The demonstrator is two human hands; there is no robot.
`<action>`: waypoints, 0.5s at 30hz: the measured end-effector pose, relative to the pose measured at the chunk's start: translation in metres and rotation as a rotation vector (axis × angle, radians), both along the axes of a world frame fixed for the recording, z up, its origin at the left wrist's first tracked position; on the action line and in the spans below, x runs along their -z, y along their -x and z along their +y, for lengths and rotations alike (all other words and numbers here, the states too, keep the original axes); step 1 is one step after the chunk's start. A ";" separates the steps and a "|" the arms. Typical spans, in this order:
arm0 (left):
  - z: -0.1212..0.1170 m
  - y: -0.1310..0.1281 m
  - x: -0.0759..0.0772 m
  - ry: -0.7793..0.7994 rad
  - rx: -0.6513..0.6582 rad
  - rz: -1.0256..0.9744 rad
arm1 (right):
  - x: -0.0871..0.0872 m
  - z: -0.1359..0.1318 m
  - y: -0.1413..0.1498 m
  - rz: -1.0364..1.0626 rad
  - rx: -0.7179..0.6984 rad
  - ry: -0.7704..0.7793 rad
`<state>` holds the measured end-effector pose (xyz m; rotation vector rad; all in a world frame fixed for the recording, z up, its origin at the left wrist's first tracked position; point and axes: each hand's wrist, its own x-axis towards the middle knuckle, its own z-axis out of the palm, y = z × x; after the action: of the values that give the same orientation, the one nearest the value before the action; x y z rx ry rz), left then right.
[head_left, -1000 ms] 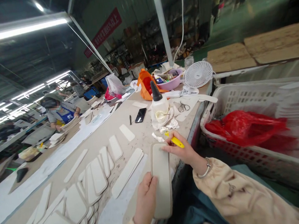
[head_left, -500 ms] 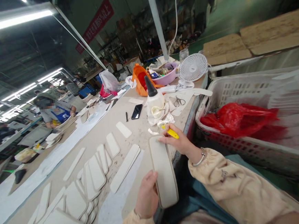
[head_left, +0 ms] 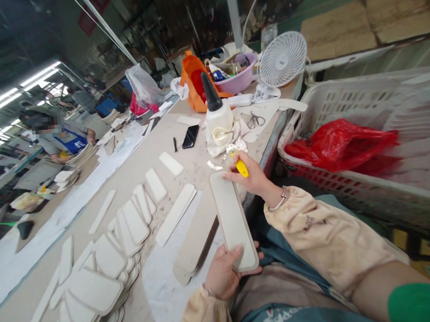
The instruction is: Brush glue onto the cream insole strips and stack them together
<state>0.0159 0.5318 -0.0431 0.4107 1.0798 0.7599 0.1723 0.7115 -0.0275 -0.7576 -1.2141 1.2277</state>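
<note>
My left hand (head_left: 225, 269) grips the lower end of a long cream panel with rounded corners (head_left: 232, 219), thumb on top and fingers beneath. My right hand (head_left: 251, 175) is closed around a yellow-handled tool (head_left: 242, 168), whose working end I cannot make out. Its fingertips also touch the panel's upper end. Beside the panel, partly under it, a thicker beige strip piece (head_left: 192, 249) lies on the table. Farther left are two narrow cream strips (head_left: 176, 213) and an overlapping spread of cream panels (head_left: 107, 259).
Beyond my hands stand a white bottle with a black nozzle (head_left: 219, 116), a phone (head_left: 191, 136), scissors (head_left: 255, 120), an orange bag (head_left: 193, 83), a purple basin (head_left: 240, 82) and a white fan (head_left: 282, 59). A white crate (head_left: 351, 185) holding a red bag is at right. A co-worker (head_left: 64, 135) sits far left.
My left hand has shifted from the panel's left edge to its lower end. The panel is raised and angled, uncovering the beige strip piece. The view has tilted downward.
</note>
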 end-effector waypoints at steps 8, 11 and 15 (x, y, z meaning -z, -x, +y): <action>-0.007 -0.004 0.004 -0.026 -0.018 -0.011 | 0.002 -0.003 0.000 -0.109 0.025 -0.019; -0.008 -0.003 0.006 -0.038 -0.028 -0.028 | 0.001 -0.005 -0.001 -0.135 0.025 -0.033; -0.009 -0.002 0.009 -0.042 -0.038 -0.033 | 0.002 -0.005 -0.001 -0.119 0.005 -0.029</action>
<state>0.0180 0.5226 -0.0521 0.4134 1.0448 0.8215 0.1728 0.7068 -0.0298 -0.8211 -1.3238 1.1723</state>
